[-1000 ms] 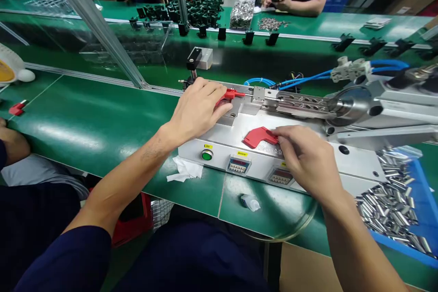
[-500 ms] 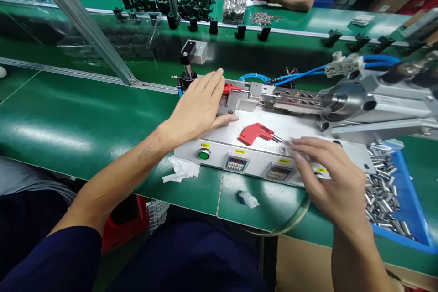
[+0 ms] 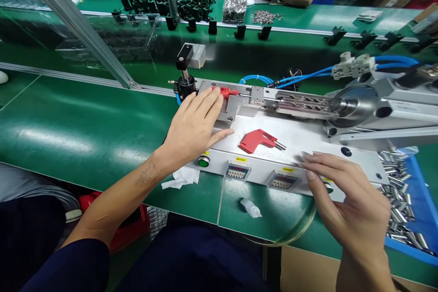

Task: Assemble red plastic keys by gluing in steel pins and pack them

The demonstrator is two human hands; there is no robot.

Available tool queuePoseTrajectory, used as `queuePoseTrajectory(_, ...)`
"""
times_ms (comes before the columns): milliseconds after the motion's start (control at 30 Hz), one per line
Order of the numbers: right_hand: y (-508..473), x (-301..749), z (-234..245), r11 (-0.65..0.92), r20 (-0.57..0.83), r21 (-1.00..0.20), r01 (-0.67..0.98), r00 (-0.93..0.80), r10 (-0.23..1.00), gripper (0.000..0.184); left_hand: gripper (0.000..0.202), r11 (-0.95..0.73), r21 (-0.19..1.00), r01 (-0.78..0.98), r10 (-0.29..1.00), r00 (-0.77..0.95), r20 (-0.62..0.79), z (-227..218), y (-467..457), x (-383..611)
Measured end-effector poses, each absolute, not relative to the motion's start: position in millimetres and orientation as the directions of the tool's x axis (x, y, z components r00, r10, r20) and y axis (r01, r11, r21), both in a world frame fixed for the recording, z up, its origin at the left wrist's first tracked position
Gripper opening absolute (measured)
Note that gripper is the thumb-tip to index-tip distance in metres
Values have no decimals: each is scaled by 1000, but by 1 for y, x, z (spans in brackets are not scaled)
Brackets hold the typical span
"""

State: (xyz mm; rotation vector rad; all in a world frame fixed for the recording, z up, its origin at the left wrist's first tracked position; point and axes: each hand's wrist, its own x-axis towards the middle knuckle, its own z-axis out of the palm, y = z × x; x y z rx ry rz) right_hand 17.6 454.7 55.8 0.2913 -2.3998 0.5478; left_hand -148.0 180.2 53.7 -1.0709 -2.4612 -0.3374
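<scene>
My left hand (image 3: 195, 123) lies flat with fingers outstretched over the left end of the metal press fixture. Under and beyond its fingertips, a red plastic part (image 3: 228, 92) sits in the clamp block (image 3: 233, 112), partly hidden by the fingers. A thin metal rod (image 3: 244, 95) runs from that part toward the guide block. Another red part (image 3: 256, 140) with two metal pins rests on the white base plate (image 3: 294, 134). My right hand (image 3: 349, 196) hovers at the plate's front right, fingers extended and thumb apart; a grey blur shows by its fingertips.
A large pneumatic cylinder (image 3: 393, 105) with blue hoses stands right. Below it, a blue bin (image 3: 419, 178) holds metal sleeves. A green button (image 3: 203, 161) and counters (image 3: 237, 171) line the front. A small bottle (image 3: 251, 207) and white tissue (image 3: 181, 178) lie nearby. Co-workers sit opposite.
My left hand has shifted slightly left and down, uncovering more of the clamped red part. My right hand appears lower and farther right; the view has moved slightly too.
</scene>
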Motion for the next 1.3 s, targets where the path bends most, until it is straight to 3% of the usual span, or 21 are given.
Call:
queuePoseTrajectory(167, 460, 29, 52, 896, 709, -311, -316, -705, -3, 26, 70, 644, 54, 763, 652, -585, 483, 53, 177, -151)
queuePoseTrajectory(300, 468, 40, 46, 917, 765, -312, -247, -638, 89, 35, 55, 574, 85, 814, 632, -507, 586, 49, 166, -143)
queuePoseTrajectory(467, 475, 53, 22, 970, 711, -225, -92, -696, 99, 20, 23, 545, 129, 829, 515, -452, 728, 26, 145, -97)
queuePoseTrajectory(533, 477, 57, 14, 973, 688, -221, -64, -718, 108, 13, 15, 552, 141, 822, 524, -474, 707, 13, 138, -78)
queuePoseTrajectory(767, 491, 67, 24, 910, 551, -400, -110, -822, 143, 15, 27, 554, 287, 781, 608, -616, 501, 1, 134, -60)
queuePoseTrajectory(967, 490, 66, 18, 906, 580, -421, -41, -781, 233, 11, 15, 566, 395, 724, 490, -680, 545, 4, 142, -64)
queuePoseTrajectory(1133, 478, 70, 7, 876, 580, -481, -28, -760, 294, 15, 15, 467, 505, 726, 551, -686, 476, 21, 144, -64)
queuePoseTrajectory(1200, 472, 73, 3, 866, 587, -498, -33, -748, 309, 19, 15, 432, 494, 755, 560, -654, 509, 30, 152, -64)
queuePoseTrajectory(1300, 464, 74, -5, 883, 640, -469, -29, -700, 317, 24, 16, 471, 333, 817, 583, -572, 578, 44, 180, -68)
